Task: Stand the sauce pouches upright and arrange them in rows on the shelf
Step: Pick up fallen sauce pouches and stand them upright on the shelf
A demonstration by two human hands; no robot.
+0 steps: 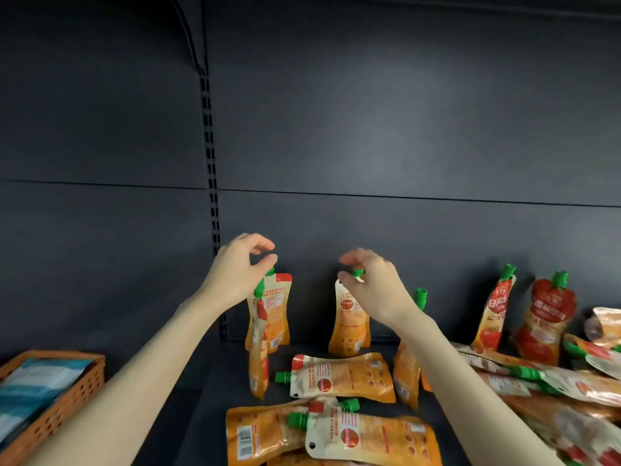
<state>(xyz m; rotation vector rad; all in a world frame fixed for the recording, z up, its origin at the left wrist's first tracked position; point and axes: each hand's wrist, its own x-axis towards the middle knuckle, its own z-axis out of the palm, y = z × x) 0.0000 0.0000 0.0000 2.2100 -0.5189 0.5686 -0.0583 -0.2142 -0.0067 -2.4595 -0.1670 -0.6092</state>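
Orange sauce pouches with green caps fill the dark shelf (pixel 215 391). One pouch (pixel 277 314) stands upright at the back, with my left hand (pixel 240 269) just above its cap, fingers apart and holding nothing. A thin pouch (pixel 258 361) stands edge-on in front of it. A second upright pouch (pixel 349 327) stands to the right. My right hand (pixel 373 287) curls over its cap with the thumb against the spout; a firm pinch cannot be made out. Another pouch (pixel 406 375) stands edge-on behind my right forearm. Three pouches (pixel 342 378) (pixel 265 432) (pixel 373 438) lie flat in front.
Two red tomato pouches (pixel 490 317) (pixel 544 321) lean upright at the back right. Below them lies a heap of fallen pouches (pixel 554 395). An orange basket (pixel 64 401) with blue packets sits at the lower left. The dark back panel has a slotted rail (pixel 210 156).
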